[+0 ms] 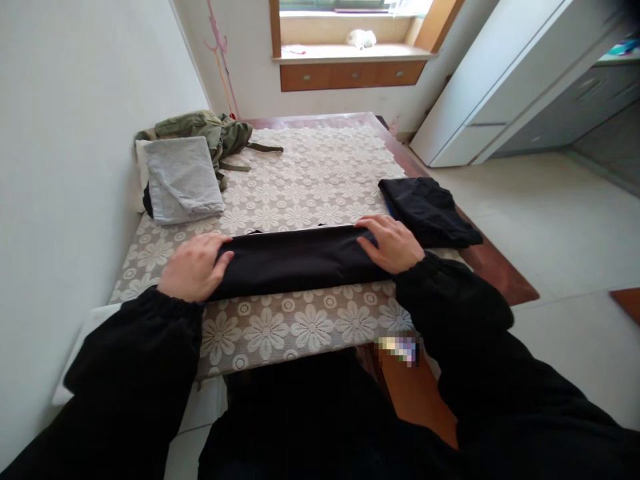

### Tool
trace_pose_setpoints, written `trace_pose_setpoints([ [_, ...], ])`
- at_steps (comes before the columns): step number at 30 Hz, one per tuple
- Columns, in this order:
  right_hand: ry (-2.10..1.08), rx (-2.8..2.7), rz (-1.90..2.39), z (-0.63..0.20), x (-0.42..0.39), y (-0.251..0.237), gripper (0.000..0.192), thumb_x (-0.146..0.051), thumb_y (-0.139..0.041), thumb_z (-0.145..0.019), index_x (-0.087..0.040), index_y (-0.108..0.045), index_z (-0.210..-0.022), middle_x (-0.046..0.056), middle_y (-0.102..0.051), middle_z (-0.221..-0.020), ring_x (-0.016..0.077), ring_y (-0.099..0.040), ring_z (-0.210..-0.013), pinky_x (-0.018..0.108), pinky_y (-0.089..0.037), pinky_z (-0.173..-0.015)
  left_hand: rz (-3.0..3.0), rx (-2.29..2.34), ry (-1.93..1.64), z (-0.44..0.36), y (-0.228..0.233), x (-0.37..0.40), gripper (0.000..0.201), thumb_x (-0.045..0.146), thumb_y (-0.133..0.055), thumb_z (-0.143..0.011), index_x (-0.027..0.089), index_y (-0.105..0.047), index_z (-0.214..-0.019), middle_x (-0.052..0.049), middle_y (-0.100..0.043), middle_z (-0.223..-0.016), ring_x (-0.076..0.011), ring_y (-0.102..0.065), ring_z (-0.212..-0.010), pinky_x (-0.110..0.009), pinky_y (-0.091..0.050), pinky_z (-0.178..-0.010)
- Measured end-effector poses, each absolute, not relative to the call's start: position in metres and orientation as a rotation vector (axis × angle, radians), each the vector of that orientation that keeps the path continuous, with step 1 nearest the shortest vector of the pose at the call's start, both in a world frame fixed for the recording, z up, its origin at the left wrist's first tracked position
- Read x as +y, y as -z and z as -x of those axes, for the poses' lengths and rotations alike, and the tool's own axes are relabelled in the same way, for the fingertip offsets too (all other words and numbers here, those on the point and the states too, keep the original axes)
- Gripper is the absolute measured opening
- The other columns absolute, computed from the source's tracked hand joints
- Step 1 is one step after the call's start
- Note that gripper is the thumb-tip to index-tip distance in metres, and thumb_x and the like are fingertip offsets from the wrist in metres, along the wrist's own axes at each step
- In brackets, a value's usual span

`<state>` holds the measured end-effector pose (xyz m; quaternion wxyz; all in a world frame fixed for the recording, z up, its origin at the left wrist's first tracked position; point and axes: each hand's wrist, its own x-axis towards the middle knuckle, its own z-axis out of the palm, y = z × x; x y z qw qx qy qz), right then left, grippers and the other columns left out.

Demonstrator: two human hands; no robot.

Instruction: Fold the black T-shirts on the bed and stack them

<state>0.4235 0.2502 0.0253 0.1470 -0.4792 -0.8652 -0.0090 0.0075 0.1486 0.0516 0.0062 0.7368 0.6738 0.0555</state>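
Observation:
A black garment [295, 260], folded into a long narrow strip, lies across the near part of the table; its exact kind cannot be made out. My left hand [196, 265] grips its left end, with the thumb on top and the fingers over the far edge. At the right end, my right hand [390, 244] holds it in the same way, thumb and fingers bent round the cloth. The undersides of both hands are hidden. Just beyond my right hand rests a folded dark garment [427, 210].
A lace tablecloth [310, 160] with flowers covers the wooden table [500, 277]. Folded grey cloth [183, 180] and a green backpack [200, 130] lie at the left by the wall. A white refrigerator [480, 87] stands at the right. A white cat-like shape [361, 39] is on the windowsill.

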Motion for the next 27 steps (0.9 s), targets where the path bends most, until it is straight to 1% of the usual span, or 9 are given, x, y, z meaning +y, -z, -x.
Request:
trace_pose_setpoints([
  [2,-0.031,-2.571,1.269,-0.395,0.235,-0.020,0.043,-0.035,-0.049,-0.106,-0.020,-0.067,-0.141,0.012,-0.064,-0.151,0.0323,-0.058,-0.138,0.047,-0.047,-0.115,-2.378,1.989,-0.201,-0.040,-0.043,0.149,0.056,0.043,-0.033,-0.107,0.014,-0.061,-0.147,-0.014,-0.065,-0.153,-0.0307,-0.054,-0.147,-0.048,-0.039,-0.126],
  [4,-0.038,-2.634,1.253,-0.370,0.229,-0.008,0.050,-0.039,-0.045,-0.108,-0.020,-0.061,-0.151,0.011,-0.054,-0.163,0.0338,-0.048,-0.150,0.052,-0.039,-0.123,-2.389,1.954,-0.179,-0.066,-0.028,0.153,0.060,0.042,-0.030,-0.108,0.015,-0.055,-0.155,-0.011,-0.056,-0.163,-0.0304,-0.045,-0.156,-0.052,-0.033,-0.130],
  [6,-0.039,-2.666,1.354,-0.356,0.230,0.009,0.058,-0.045,-0.042,-0.109,-0.023,-0.052,-0.161,0.009,-0.041,-0.173,0.0381,-0.034,-0.159,0.063,-0.029,-0.128,-2.375,1.976,-0.132,-0.079,-0.010,0.155,0.063,0.044,-0.030,-0.109,0.017,-0.047,-0.163,-0.008,-0.046,-0.171,-0.0319,-0.036,-0.161,-0.058,-0.027,-0.132],
  [8,-0.062,-2.673,1.497,-0.353,0.233,0.024,0.064,-0.050,-0.040,-0.109,-0.027,-0.041,-0.168,0.006,-0.031,-0.178,0.0422,-0.025,-0.163,0.075,-0.021,-0.127,-2.374,1.992,-0.080,-0.080,0.006,0.154,0.066,0.047,-0.032,-0.108,0.019,-0.040,-0.167,-0.007,-0.037,-0.176,-0.0333,-0.029,-0.165,-0.062,-0.021,-0.134],
  [10,-0.092,-2.673,1.583,-0.358,0.236,0.034,0.068,-0.053,-0.039,-0.108,-0.029,-0.034,-0.171,0.005,-0.025,-0.180,0.0433,-0.020,-0.165,0.080,-0.017,-0.125,-2.390,1.984,-0.041,-0.072,0.016,0.150,0.069,0.051,-0.034,-0.107,0.020,-0.036,-0.169,-0.006,-0.030,-0.178,-0.0333,-0.023,-0.167,-0.061,-0.017,-0.135],
  [14,-0.120,-2.693,1.619,-0.365,0.234,0.031,0.071,-0.054,-0.040,-0.108,-0.026,-0.030,-0.173,0.006,-0.019,-0.181,0.0443,-0.015,-0.166,0.082,-0.013,-0.125,-2.383,1.960,0.017,-0.065,0.016,0.145,0.073,0.053,-0.035,-0.106,0.018,-0.034,-0.170,-0.007,-0.027,-0.179,-0.0348,-0.019,-0.167,-0.061,-0.015,-0.135],
  [18,-0.129,-2.768,1.470,-0.340,0.227,0.015,0.067,-0.042,-0.043,-0.107,-0.016,-0.039,-0.169,0.011,-0.022,-0.180,0.0439,-0.017,-0.165,0.079,-0.009,-0.128,-2.306,1.998,-0.024,-0.092,0.009,0.156,0.071,0.044,-0.034,-0.106,0.011,-0.035,-0.168,-0.013,-0.030,-0.178,-0.0404,-0.023,-0.165,-0.067,-0.017,-0.133],
  [22,-0.205,-2.781,1.228,-0.306,0.221,0.018,0.067,-0.038,-0.038,-0.108,-0.014,-0.035,-0.170,0.010,-0.021,-0.180,0.0355,-0.016,-0.167,0.067,-0.010,-0.133,-2.383,1.920,-0.156,-0.124,0.017,0.169,0.070,0.030,-0.034,-0.103,0.005,-0.031,-0.169,-0.016,-0.030,-0.177,-0.0335,-0.022,-0.167,-0.059,-0.014,-0.135],
  [27,-0.242,-2.775,1.201,-0.300,0.222,0.036,0.069,-0.035,-0.035,-0.108,-0.010,-0.029,-0.172,0.011,-0.019,-0.180,0.0327,-0.016,-0.168,0.063,-0.008,-0.135,-2.395,1.888,-0.198,-0.128,0.030,0.171,0.071,0.031,-0.034,-0.103,0.004,-0.029,-0.169,-0.017,-0.026,-0.178,-0.0318,-0.018,-0.168,-0.057,-0.012,-0.136],
])
